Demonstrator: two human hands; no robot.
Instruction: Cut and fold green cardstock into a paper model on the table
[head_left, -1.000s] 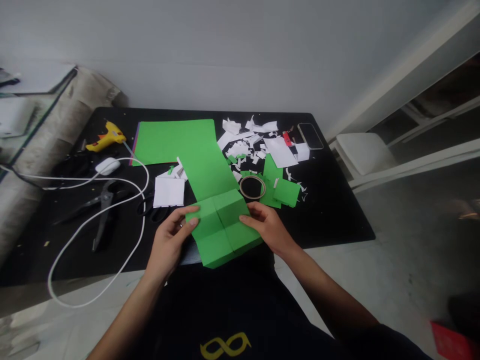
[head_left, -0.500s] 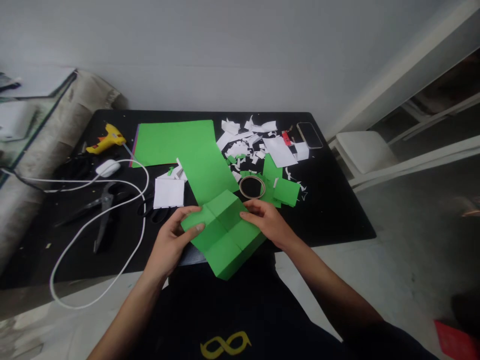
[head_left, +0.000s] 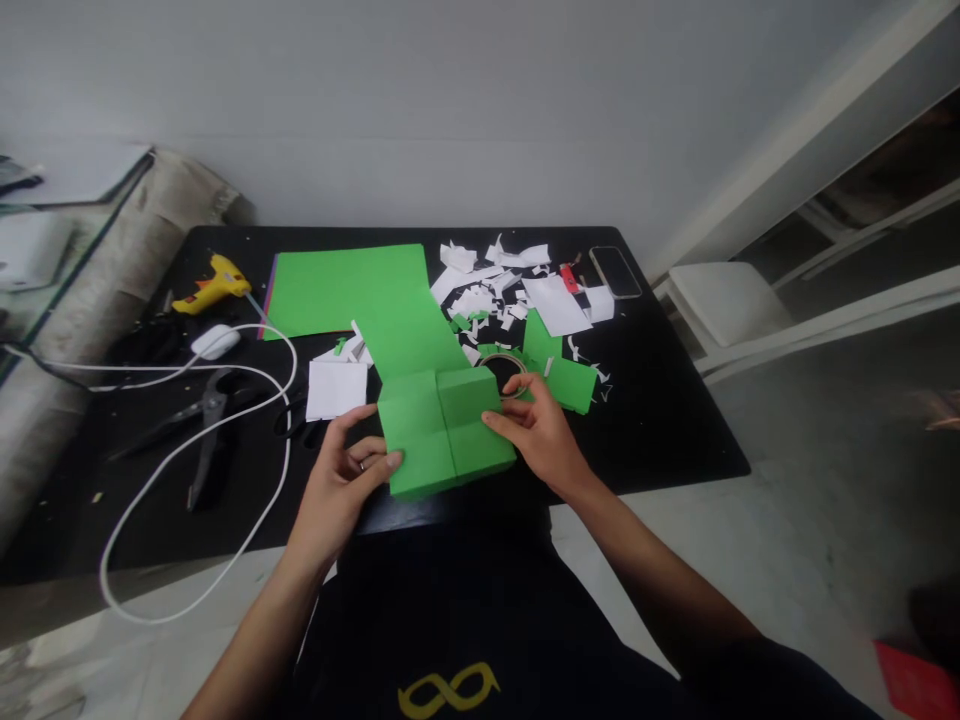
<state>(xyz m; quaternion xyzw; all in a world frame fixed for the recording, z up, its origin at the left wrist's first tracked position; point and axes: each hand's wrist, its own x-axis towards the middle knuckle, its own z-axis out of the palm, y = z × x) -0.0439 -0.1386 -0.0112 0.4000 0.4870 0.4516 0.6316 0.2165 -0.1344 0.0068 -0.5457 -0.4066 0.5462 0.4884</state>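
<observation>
Between my hands is a folded green paper [head_left: 450, 430], box-like, with creases down and across its face. My left hand [head_left: 352, 465] pinches its left edge, thumb in front and fingers behind. On the opposite side my right hand [head_left: 536, 425] grips the right edge, thumb on the face. Behind the folded piece lies a flat green sheet [head_left: 409, 330], partly covered by it. A roll of tape [head_left: 504, 362] sits just beyond my right fingers, partly hidden. Square white papers [head_left: 337, 390] lie left of the folded piece.
On the black table [head_left: 645, 420] are white paper scraps [head_left: 480, 300], green pieces [head_left: 571, 384], a phone [head_left: 615, 272] and stacked green sheets [head_left: 337, 285]. At left lie a yellow glue gun [head_left: 216, 284], scissors [head_left: 210, 430] and a looping white cable [head_left: 124, 535]. A white stool [head_left: 727, 305] stands right.
The folded green paper has turned and flattened toward me, from a slanted, open channel shape to a squarer face. Both hands have kept hold of it.
</observation>
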